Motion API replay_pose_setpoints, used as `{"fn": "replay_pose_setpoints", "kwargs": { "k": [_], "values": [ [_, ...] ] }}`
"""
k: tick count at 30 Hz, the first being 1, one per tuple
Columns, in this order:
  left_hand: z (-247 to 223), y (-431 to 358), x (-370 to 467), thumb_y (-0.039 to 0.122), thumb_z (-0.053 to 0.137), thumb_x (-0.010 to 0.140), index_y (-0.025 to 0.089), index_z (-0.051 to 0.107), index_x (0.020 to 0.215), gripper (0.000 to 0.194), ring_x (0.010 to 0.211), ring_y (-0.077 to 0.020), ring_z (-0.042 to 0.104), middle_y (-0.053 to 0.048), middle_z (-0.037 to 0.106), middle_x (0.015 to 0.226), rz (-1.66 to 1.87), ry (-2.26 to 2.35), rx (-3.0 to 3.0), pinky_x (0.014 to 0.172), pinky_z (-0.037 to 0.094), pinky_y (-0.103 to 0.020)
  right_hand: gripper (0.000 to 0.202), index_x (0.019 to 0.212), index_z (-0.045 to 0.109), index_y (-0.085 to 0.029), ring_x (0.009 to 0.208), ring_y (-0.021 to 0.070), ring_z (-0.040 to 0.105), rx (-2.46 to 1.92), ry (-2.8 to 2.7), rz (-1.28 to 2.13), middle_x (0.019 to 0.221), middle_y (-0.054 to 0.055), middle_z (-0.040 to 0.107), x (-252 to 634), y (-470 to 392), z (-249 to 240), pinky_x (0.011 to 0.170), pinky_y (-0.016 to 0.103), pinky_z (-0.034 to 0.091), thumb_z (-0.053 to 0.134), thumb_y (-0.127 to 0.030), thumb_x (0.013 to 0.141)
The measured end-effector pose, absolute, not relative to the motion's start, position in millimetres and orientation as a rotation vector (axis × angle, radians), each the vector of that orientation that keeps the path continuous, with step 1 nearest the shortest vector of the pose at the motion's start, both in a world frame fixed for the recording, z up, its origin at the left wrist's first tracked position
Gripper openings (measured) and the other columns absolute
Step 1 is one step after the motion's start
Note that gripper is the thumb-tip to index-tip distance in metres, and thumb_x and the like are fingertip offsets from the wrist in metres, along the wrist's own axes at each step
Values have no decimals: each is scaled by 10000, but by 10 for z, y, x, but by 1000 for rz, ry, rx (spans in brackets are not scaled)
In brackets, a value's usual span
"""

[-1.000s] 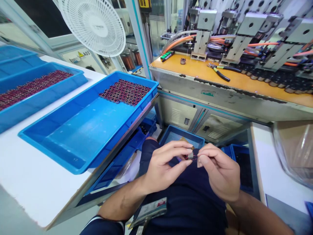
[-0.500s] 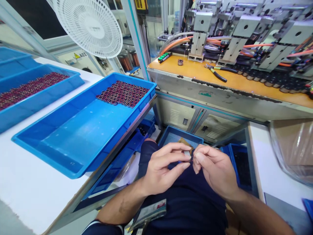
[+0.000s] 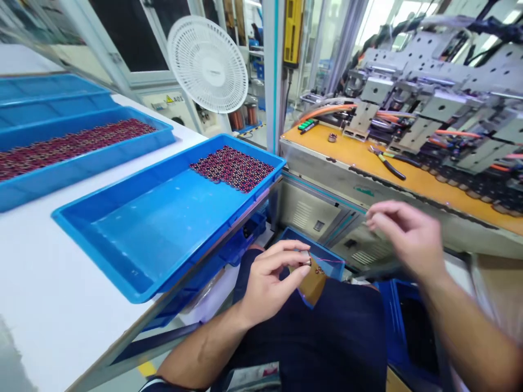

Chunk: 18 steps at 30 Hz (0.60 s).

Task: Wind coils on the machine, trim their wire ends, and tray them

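Observation:
My left hand (image 3: 273,277) pinches a small silvery round coil part (image 3: 306,259) between thumb and fingers, above my lap. A thin pink wire (image 3: 330,261) runs from it to the right. My right hand (image 3: 408,234) is raised apart, in front of the machine bench; its fingers are curled together and blurred, and whatever they hold is hidden. Beneath the left fingertips lies a brown piece (image 3: 314,286) with a few small copper-coloured bits on it. At the left, a blue tray (image 3: 155,234) holds many small dark-red round parts (image 3: 232,167) at its far end.
Another blue tray (image 3: 81,158) of dark-red parts stands further left on the white table (image 3: 24,261). Cutting pliers (image 3: 388,165) and a small copper-wound ring (image 3: 332,138) rest on the orange bench (image 3: 347,149). A white fan (image 3: 208,64) stands behind; a blue bin (image 3: 390,310) sits low right.
My right hand has moved away from the left, up and to the right. A pink wire now shows beside the left hand's part. The camera view has shifted.

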<state>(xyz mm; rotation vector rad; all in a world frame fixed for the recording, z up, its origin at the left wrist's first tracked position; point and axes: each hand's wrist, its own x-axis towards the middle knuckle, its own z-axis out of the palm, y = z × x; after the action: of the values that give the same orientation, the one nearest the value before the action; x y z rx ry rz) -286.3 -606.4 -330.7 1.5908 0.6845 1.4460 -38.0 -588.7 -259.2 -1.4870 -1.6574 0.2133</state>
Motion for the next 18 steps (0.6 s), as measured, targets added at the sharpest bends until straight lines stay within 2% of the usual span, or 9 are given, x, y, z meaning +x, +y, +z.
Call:
{"fn": "replay_pose_setpoints", "kwargs": {
  "k": [2, 6, 10, 15, 18],
  "values": [
    [-3315, -6034, -2929, 75, 701, 784, 211, 747, 935, 208, 936, -182, 693, -94, 712, 1033, 1455, 708, 1520, 763, 574, -270, 264, 848, 664, -162, 669, 164, 614, -1522, -1626, -64, 800, 66, 677, -142, -5431, -2444, 670, 292, 514, 658, -422, 803],
    [-3342, -5983, -3046, 96, 698, 795, 226, 750, 944, 205, 877, -157, 692, -94, 707, 1069, 1463, 770, 1433, 697, 570, -225, 207, 806, 661, -144, 755, 222, 611, -1643, -1701, -333, 872, 128, 682, 224, -4650, -2285, 739, 350, 502, 686, -334, 728],
    [-3364, -5909, -3162, 109, 708, 787, 206, 752, 922, 172, 888, -170, 691, -109, 721, 1039, 1504, 811, 1430, 692, 568, -223, 230, 895, 668, -126, 938, 278, 607, -1775, -1780, -495, 996, 159, 676, 395, -4235, -2282, 875, 393, 470, 667, -311, 759],
    [-3356, -5857, -3243, 121, 715, 780, 185, 751, 917, 155, 888, -177, 693, -116, 727, 1022, 1539, 820, 1414, 708, 584, -243, 412, 1033, 651, -73, 1005, 309, 570, -1975, -1874, -542, 1073, 225, 649, 518, -4061, -2363, 893, 415, 412, 660, -415, 803],
    [-3343, -5859, -3237, 126, 721, 776, 177, 750, 920, 156, 889, -183, 695, -122, 728, 1018, 1553, 813, 1389, 704, 593, -254, 509, 944, 659, -35, 921, 299, 573, -2106, -1931, -490, 952, 271, 655, 628, -4040, -2371, 820, 417, 393, 626, -530, 829]
  ]
}}
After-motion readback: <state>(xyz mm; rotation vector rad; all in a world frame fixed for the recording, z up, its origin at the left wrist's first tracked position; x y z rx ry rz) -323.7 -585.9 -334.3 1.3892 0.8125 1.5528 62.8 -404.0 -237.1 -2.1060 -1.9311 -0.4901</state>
